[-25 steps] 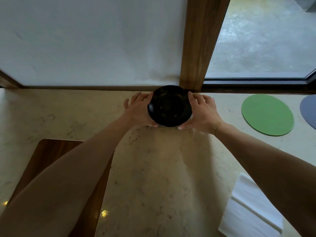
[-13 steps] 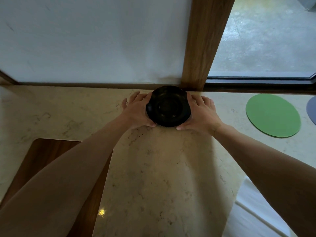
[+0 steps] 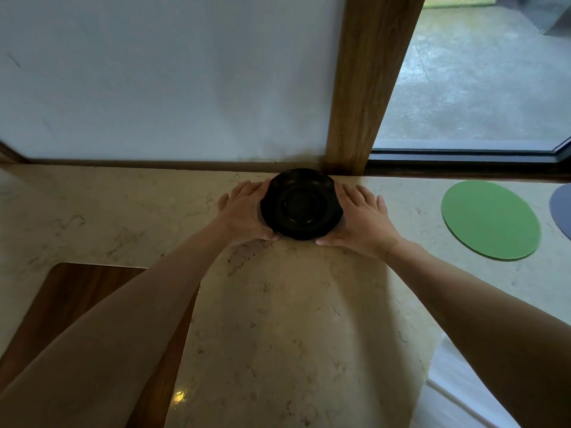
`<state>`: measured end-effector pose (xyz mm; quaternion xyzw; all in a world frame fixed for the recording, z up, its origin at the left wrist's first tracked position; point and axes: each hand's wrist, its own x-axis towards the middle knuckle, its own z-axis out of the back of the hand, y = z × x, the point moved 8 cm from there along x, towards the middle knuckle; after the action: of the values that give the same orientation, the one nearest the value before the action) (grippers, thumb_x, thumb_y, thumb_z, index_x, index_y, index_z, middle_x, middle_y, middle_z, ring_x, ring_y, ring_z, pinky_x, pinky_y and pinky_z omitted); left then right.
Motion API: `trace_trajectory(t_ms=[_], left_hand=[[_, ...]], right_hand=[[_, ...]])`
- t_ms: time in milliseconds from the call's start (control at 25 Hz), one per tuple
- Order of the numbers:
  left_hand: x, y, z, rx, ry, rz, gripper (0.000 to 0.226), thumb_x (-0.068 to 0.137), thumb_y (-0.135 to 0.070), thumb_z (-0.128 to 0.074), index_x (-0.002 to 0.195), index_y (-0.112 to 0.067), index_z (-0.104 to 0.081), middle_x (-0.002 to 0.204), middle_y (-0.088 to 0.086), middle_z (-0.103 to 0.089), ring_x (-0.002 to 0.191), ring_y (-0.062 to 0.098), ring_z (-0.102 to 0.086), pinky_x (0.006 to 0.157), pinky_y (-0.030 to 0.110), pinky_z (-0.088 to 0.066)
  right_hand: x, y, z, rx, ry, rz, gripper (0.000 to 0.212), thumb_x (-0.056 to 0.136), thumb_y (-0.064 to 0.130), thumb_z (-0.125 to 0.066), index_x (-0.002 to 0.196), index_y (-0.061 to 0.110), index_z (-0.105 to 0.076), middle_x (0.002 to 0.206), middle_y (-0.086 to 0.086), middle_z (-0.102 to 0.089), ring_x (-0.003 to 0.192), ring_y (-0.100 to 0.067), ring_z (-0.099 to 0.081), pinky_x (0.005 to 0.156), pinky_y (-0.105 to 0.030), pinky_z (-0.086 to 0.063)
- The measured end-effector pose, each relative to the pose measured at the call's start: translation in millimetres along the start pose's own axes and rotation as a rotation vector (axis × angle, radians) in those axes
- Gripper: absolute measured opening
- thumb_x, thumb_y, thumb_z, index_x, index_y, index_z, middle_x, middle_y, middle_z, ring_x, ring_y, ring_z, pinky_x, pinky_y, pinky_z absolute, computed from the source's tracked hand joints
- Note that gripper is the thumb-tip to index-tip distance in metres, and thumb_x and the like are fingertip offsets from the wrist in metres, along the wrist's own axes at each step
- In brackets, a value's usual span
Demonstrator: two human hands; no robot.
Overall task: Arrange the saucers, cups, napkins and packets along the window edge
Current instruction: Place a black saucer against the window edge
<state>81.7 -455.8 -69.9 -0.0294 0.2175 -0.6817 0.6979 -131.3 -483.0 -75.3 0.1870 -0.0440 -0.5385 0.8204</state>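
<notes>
A black saucer [image 3: 301, 204] lies on the pale stone counter [image 3: 278, 319], right against the base of the wooden window post [image 3: 367, 88]. My left hand [image 3: 244, 213] cups its left rim and my right hand [image 3: 360, 222] cups its right rim, thumbs at the near edge and fingers stretched toward the wall. White napkins [image 3: 454, 393] lie at the lower right, partly hidden by my right forearm. No cups or packets are in view.
A round green mat [image 3: 489, 219] lies right of the saucer, and the edge of a blue mat [image 3: 562, 208] shows at the frame's right border. A dark wooden board [image 3: 71, 291] sits at lower left under my left arm. The window sill runs along the back.
The saucer and both hands have stayed by the window post, perhaps slid slightly nearer it. The view has shifted a little, so the mats and napkins sit further right.
</notes>
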Motion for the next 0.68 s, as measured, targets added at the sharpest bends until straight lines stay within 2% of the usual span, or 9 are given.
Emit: trace_trajectory(t_ms=[240, 360, 480, 600, 680], left_hand=[[-8, 10, 1, 0.014, 0.004, 0.01, 0.125, 0.063, -0.059, -0.08, 0.154, -0.023, -0.001, 0.162, -0.005, -0.004, 0.149, 0.019, 0.002, 0.119, 0.055, -0.009], [-29, 7, 9, 0.002, -0.018, 0.011, 0.114, 0.072, -0.058, -0.074, 0.154, -0.025, -0.002, 0.163, -0.006, -0.001, 0.149, 0.018, 0.005, 0.119, 0.052, -0.005], [-65, -8, 18, -0.054, -0.08, -0.027, 0.094, 0.081, -0.069, -0.054, 0.154, -0.03, -0.009, 0.163, -0.007, -0.006, 0.149, 0.017, 0.002, 0.119, 0.048, -0.004], [-101, -30, 25, -0.014, -0.093, -0.089, 0.096, 0.073, -0.084, -0.027, 0.153, -0.035, -0.01, 0.163, -0.007, -0.008, 0.149, 0.016, 0.001, 0.12, 0.046, -0.005], [-125, -50, 33, 0.032, -0.1, -0.148, 0.097, 0.072, -0.088, -0.021, 0.153, -0.036, -0.009, 0.163, -0.008, -0.005, 0.149, 0.015, 0.003, 0.12, 0.047, -0.005]], right_hand=[[-13, 4, 6, -0.033, -0.003, -0.012, 0.112, 0.07, 0.077, -0.059, 0.153, 0.032, 0.003, 0.163, 0.006, -0.004, 0.149, -0.021, 0.011, 0.118, -0.059, 0.003], [-37, 9, 17, -0.06, -0.004, -0.023, 0.101, 0.075, 0.079, -0.048, 0.152, 0.037, 0.002, 0.163, 0.008, 0.0, 0.148, -0.02, 0.014, 0.118, -0.059, 0.003], [-72, 15, 32, -0.127, -0.014, 0.003, 0.082, 0.083, 0.078, -0.03, 0.15, 0.043, 0.002, 0.163, 0.009, 0.002, 0.148, -0.02, 0.015, 0.118, -0.06, 0.001], [-114, 18, 51, -0.156, -0.03, -0.016, 0.075, 0.084, 0.078, -0.015, 0.15, 0.046, 0.002, 0.163, 0.008, 0.001, 0.148, -0.02, 0.015, 0.118, -0.059, 0.001], [-146, 20, 64, -0.18, -0.058, -0.031, 0.077, 0.081, 0.08, -0.01, 0.15, 0.046, -0.001, 0.163, 0.007, -0.002, 0.149, -0.022, 0.012, 0.118, -0.059, -0.001]])
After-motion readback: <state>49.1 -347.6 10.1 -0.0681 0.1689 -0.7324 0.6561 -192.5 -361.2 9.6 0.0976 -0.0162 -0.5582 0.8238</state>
